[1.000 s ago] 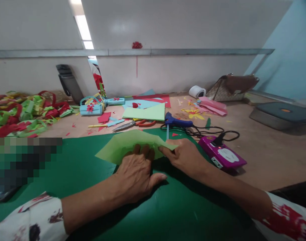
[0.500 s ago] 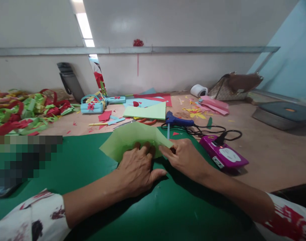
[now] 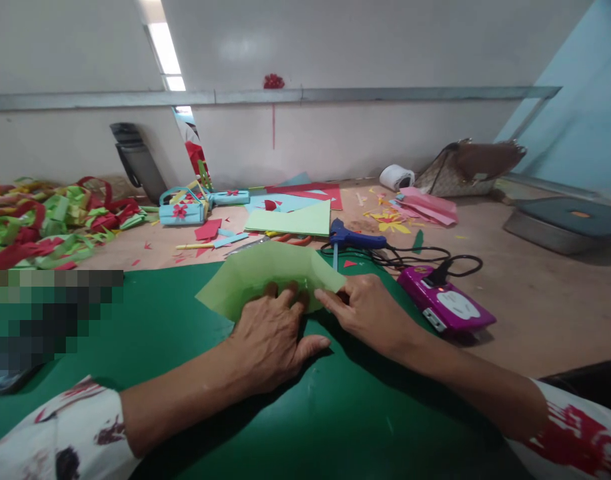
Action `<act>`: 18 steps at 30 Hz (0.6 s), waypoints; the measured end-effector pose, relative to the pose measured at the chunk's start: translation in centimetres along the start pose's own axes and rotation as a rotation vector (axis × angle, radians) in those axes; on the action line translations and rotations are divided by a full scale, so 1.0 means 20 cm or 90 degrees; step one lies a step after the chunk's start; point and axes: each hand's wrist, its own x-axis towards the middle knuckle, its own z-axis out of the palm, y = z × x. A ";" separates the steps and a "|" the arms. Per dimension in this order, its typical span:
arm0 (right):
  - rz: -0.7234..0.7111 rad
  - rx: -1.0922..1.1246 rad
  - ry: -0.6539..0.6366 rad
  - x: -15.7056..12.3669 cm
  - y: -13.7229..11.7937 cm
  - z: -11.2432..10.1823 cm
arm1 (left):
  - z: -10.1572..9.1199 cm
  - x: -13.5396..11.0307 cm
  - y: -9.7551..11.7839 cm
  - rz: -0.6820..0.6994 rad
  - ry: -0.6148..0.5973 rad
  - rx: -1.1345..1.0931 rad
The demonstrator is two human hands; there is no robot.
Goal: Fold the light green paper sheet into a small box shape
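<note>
The left hand, loosely spread, seems to press the near side of the paper against the mat while the right hand pinches its right edge; steady, even pressure should, I'd say, prevent slipping or creasing.

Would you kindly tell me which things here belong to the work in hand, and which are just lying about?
In the work:
green paper, under left hand, in right hand
green mat beneath
probably blue glue gun

Seemingly just lying about:
bottle
handbag
lidded container
white roll
</note>
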 end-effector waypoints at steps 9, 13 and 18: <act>0.023 0.013 -0.016 0.00 0.01 -0.01 | 0.00 0.00 -0.01 -0.006 0.003 -0.016; 0.036 0.030 -0.031 0.00 0.01 -0.02 | -0.03 -0.04 0.01 0.003 -0.008 -0.015; 0.017 0.053 -0.037 -0.01 0.02 -0.03 | -0.05 -0.06 0.02 0.008 -0.032 -0.014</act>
